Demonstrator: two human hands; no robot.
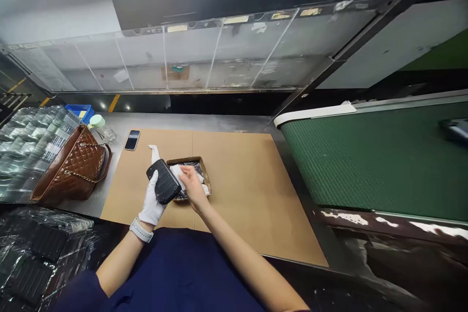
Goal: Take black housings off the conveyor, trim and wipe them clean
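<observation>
My left hand [151, 207], in a white glove with a pale watch at the wrist, is closed around a black ribbed plastic housing [165, 184]. The housing is tilted above the cardboard sheet. My bare right hand [192, 185] pinches a white piece of cloth or paper [177, 174] against or just beside the housing's right side. Beneath that hand stands a shallow cardboard box [207, 175] with small metal parts and some white material, partly hidden. A white strip [154, 153] shows beyond the housing's far end.
A phone [132, 140] lies on the cardboard sheet [248, 185]. To the left are a brown quilted handbag [78, 165], a clear bottle [102, 127], a blue bin [80, 112] and plastic-wrapped stacks [25, 151]. A green conveyor belt [380, 161] runs at right, carrying a dark item [455, 130].
</observation>
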